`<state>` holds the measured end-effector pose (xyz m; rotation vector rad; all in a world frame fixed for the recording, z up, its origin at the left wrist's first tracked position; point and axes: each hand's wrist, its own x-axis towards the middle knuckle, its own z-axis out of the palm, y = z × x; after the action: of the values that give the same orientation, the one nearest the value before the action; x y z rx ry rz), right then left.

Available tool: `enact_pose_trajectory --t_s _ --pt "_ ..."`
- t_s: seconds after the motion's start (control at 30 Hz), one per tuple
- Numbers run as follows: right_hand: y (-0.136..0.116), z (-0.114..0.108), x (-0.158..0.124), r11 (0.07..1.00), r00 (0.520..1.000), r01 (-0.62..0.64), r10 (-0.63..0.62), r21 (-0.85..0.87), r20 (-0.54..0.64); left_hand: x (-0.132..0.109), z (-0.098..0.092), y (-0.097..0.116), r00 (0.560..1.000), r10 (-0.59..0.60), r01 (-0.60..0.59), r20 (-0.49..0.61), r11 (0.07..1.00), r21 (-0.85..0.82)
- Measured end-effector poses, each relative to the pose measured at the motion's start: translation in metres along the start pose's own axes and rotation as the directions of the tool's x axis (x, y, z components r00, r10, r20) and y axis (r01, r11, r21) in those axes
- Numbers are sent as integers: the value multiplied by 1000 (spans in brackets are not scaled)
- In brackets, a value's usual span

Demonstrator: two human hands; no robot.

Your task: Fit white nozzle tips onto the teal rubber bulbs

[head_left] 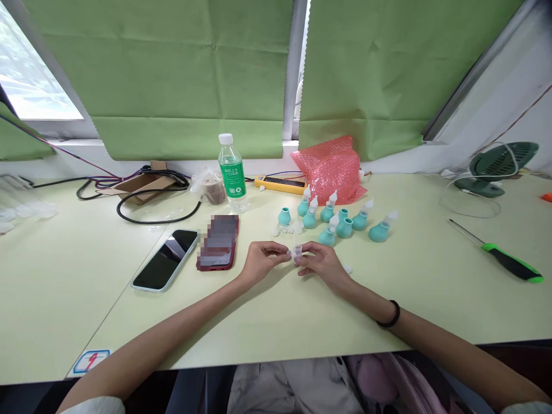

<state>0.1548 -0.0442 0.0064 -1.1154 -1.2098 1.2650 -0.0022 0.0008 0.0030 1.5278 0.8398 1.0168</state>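
My left hand (pixel 261 260) and my right hand (pixel 319 261) meet over the pale table (pixel 267 322), both pinched on a small clear plastic piece (pixel 297 252) between their fingertips. Behind them stand several teal rubber bulbs (pixel 345 227), most with clear nozzle tips, one bulb (pixel 284 217) without a tip. A few loose clear tips (pixel 285 230) lie by that bulb. Another small clear bit (pixel 347 268) rests just right of my right hand.
Two phones lie left of my hands: a black-screened one (pixel 166 259) and a dark red one (pixel 219 242). Behind are a water bottle (pixel 232 173), pink bubble wrap (pixel 331 168), a yellow power strip (pixel 280 184), cables (pixel 146 198) and a cardboard box. A green-handled screwdriver (pixel 509 263) and a fan (pixel 500 167) sit right.
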Motion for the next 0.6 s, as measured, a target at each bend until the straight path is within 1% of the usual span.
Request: enact_pose_trajectory --t_s 0.03,0.1,0.23,0.4,0.6 --pt "0 1 -1 999 999 -32 32 31 17 -1 0 1 1000 -18 17 -8 1000 -20" --pt "0 1 -2 996 998 -66 66 56 10 -2 1 3 999 -52 51 -15 997 -65" --pt "1 -3 1 995 996 -70 73 66 -44 -1 1 6 994 -105 106 13 983 -148" --pt "1 -3 1 997 994 -74 77 38 -75 -2 1 8 985 -168 171 30 971 -168" --pt "1 -1 0 995 995 -89 90 52 -31 -3 2 7 981 -150 175 120 957 -233"
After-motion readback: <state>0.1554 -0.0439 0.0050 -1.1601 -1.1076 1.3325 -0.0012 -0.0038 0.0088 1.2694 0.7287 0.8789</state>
